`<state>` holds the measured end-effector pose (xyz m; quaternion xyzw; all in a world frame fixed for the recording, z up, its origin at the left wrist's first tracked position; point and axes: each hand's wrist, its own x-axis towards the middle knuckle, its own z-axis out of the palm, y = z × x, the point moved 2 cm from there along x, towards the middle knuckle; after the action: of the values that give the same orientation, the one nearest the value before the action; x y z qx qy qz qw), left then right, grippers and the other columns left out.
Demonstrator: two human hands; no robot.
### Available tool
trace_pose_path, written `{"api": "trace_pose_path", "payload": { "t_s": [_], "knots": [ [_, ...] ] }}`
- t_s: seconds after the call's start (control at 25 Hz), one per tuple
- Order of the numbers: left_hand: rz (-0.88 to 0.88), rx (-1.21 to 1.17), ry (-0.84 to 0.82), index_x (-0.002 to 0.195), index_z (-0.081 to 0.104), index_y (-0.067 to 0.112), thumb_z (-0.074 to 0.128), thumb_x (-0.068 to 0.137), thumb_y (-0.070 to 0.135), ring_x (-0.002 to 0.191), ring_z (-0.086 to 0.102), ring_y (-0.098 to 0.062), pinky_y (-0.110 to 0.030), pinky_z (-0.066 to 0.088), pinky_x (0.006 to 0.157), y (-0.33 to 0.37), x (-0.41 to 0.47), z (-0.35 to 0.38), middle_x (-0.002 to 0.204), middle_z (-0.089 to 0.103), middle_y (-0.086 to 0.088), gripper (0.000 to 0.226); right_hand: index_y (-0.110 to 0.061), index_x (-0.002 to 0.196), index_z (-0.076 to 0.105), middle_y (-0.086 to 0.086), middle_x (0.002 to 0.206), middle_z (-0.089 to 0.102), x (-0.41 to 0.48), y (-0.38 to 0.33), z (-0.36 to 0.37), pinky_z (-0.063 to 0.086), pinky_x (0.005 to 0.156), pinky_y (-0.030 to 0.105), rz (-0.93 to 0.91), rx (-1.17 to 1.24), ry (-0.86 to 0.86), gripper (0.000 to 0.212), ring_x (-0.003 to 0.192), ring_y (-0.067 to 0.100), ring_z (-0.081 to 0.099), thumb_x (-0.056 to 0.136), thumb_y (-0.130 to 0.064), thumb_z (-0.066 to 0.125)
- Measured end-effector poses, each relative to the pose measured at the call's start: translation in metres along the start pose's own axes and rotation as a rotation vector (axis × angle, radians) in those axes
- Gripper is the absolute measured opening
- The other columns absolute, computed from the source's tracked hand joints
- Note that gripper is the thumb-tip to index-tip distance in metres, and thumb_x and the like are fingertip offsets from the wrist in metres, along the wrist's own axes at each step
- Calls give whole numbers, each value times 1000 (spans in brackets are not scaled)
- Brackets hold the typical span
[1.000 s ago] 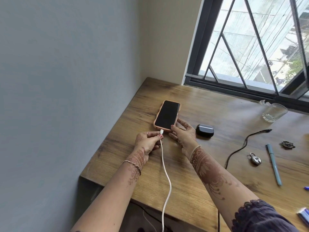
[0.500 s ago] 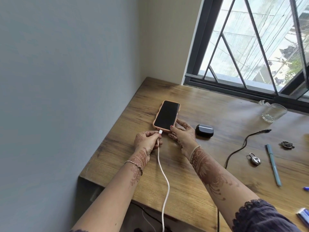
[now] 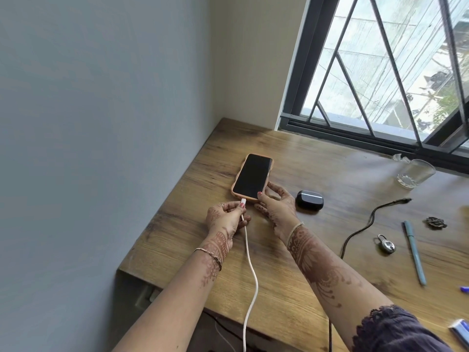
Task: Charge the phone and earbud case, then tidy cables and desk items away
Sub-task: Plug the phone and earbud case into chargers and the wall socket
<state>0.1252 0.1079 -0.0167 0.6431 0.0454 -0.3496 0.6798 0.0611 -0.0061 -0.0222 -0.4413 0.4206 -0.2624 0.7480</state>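
A phone (image 3: 252,176) in an orange case lies screen-up, dark, on the wooden desk (image 3: 317,168) near the left wall. My left hand (image 3: 226,217) pinches the plug of a white cable (image 3: 250,270), and the plug tip touches the phone's near edge. My right hand (image 3: 274,203) holds the phone's near right corner, thumb on the screen edge and fingers along its side. A black earbud case (image 3: 309,200), closed, sits just right of that hand. A black cable (image 3: 365,224) snakes across the desk further right.
A small padlock (image 3: 385,244), a teal pen (image 3: 415,252), a dark metal ornament (image 3: 436,222) and an empty glass (image 3: 415,174) lie on the right. A blue-and-white item (image 3: 460,331) sits at the front right edge. The window frame (image 3: 355,135) runs along the back.
My left hand has brought the white plug a little forward, from just short of the phone to its near edge. The right hand stays on the phone's corner.
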Motion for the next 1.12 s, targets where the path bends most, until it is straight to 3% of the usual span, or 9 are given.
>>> {"api": "trace_pose_path", "payload": {
  "t_s": [0.36, 0.52, 0.88, 1.12],
  "knots": [
    [2, 22, 18, 88, 63, 1, 63, 88, 2, 39, 62, -10, -16, 49, 37, -1, 2, 2, 75, 64, -11, 1, -16, 121, 58, 9, 98, 70, -2, -2, -1, 60, 67, 22, 12, -20, -3, 41, 90, 19, 71, 84, -2, 68],
    [-21, 23, -26, 97, 65, -1, 64, 87, 5, 42, 64, -9, -14, 48, 39, 2, 4, 1, 78, 66, -10, 11, -14, 122, 57, 10, 97, 70, -3, -2, -1, 60, 71, 25, 17, -26, -19, 41, 89, 21, 71, 84, -2, 68],
    [-57, -7, -15, 80, 63, 5, 70, 82, 3, 39, 62, -8, -13, 44, 35, 6, 9, 2, 71, 65, -10, 7, -13, 119, 57, 9, 95, 70, -3, -5, 0, 60, 68, 24, 39, -33, 14, 39, 87, 21, 72, 84, 0, 68],
    [-55, 5, -5, 86, 56, 8, 75, 78, 5, 43, 64, -13, -17, 47, 36, 8, 8, 0, 75, 68, -14, 20, -16, 120, 58, 8, 103, 71, -6, -4, -1, 60, 72, 24, 18, -16, -4, 39, 95, 21, 71, 85, -2, 68]
  ]
}}
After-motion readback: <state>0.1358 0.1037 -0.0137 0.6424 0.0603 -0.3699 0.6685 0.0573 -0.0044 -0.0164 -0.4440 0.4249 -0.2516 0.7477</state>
